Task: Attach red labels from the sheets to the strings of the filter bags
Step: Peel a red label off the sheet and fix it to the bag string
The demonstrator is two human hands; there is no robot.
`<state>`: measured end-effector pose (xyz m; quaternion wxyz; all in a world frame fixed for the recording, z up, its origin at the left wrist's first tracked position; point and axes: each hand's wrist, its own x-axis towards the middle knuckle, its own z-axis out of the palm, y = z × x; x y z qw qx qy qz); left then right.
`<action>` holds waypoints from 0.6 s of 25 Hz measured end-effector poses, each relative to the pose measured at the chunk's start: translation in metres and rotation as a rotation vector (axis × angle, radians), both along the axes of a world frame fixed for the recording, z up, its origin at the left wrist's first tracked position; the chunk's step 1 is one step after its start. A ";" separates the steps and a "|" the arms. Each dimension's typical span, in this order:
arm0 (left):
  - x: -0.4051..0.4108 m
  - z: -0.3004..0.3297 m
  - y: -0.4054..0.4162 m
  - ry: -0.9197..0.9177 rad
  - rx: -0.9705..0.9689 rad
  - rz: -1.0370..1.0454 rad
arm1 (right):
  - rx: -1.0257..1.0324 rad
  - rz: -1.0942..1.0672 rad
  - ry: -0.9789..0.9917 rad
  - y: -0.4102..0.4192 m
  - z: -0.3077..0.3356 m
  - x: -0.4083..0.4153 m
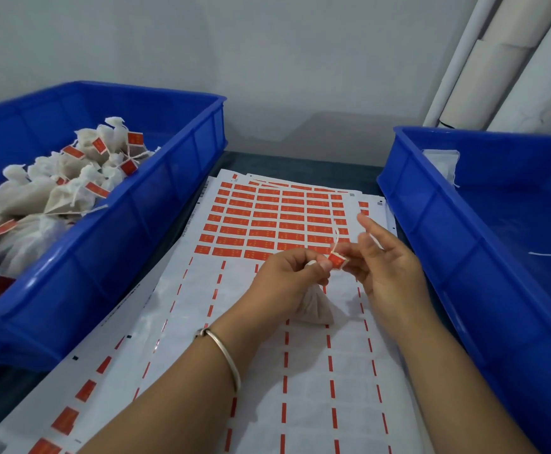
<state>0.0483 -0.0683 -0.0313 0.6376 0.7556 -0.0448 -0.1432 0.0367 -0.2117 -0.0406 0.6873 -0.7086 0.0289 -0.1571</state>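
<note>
While the blue bin [110, 224] at 9 o'clock holds a heap of labelled filter bags [38, 191], the label sheets [277, 221] lie on the surface at centre. Left hand [287, 276] pinches the string [335, 239] of one filter bag [315, 306], which hangs below it at 6 o'clock. Right hand [388, 267], fingers partly spread, pinches the red label [337, 260] folded on that string. Second blue bin [497, 240] at 3 o'clock holds a few unlabelled bags [441, 162].

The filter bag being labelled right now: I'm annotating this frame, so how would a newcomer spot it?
Between the two blue bins, over the label sheet, find the left hand. The filter bag hangs below it, alone; all other bags lie in the bins.
</note>
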 end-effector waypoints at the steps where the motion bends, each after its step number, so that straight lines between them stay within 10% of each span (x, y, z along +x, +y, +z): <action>1: -0.001 0.002 -0.001 0.001 0.030 0.003 | 0.019 -0.002 -0.007 0.000 -0.001 0.000; 15: -0.012 0.125 0.105 -0.556 0.146 0.378 | -0.198 -0.004 0.172 0.002 -0.024 0.002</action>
